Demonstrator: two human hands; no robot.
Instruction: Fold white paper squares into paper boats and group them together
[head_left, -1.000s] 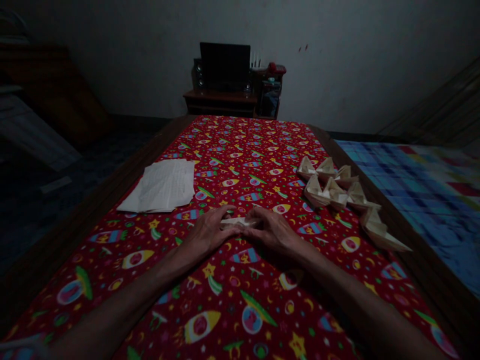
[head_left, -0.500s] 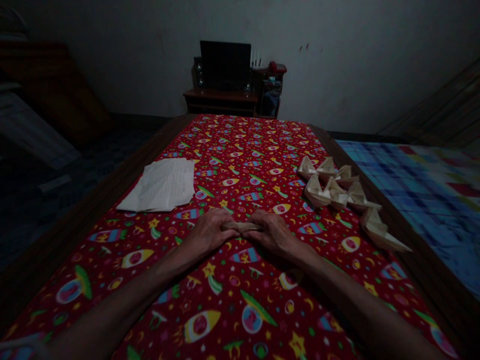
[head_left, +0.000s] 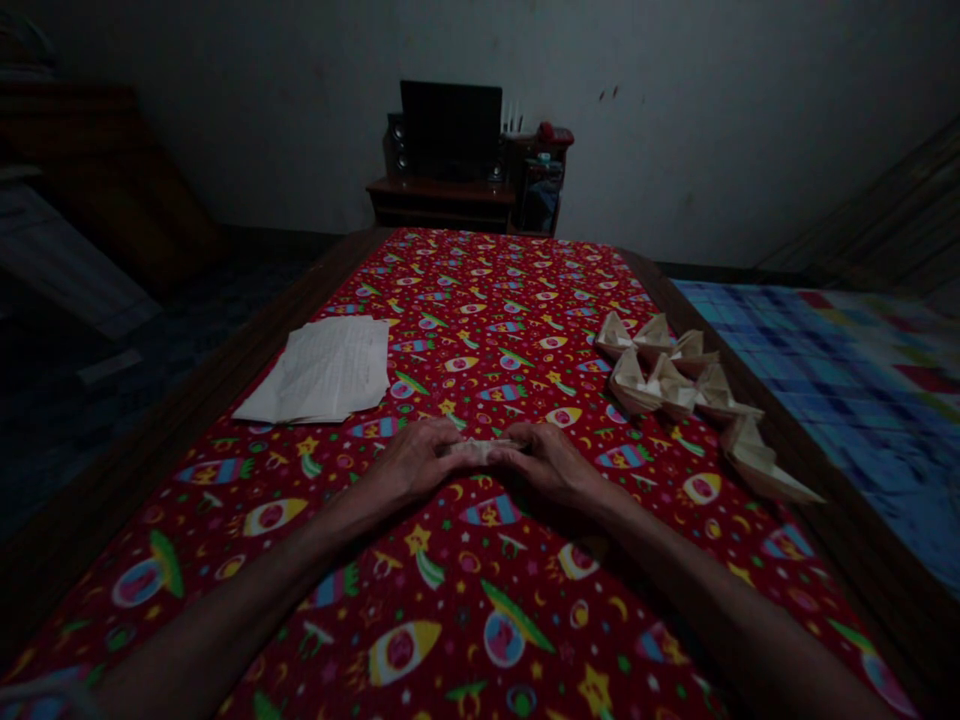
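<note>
Between my two hands, low over the middle of the patterned red cloth [head_left: 495, 340], is a small folded piece of paper [head_left: 480, 452]. My left hand [head_left: 420, 455] is closed on its left end, thumb on the near side. My right hand [head_left: 547, 458] pinches the right end the same way. Fingers cover most of the paper, so its full shape is hidden. To the right stand several folded paper boats [head_left: 675, 385] in a cluster. A stack of printed paper sheets [head_left: 322, 370] lies flat at the left.
Dark wooden edges [head_left: 247, 350] border the cloth. Beyond its far end stands a desk [head_left: 442, 200] with a black monitor [head_left: 450, 125], speakers and a red telephone [head_left: 553, 133]. A blue checked sheet [head_left: 810, 370] spreads out at the right. The room is dim.
The paper in my hands has turned so that a flatter, paler face shows. My thumbs have shifted slightly along it. The boats and the sheet stack have stayed put.
</note>
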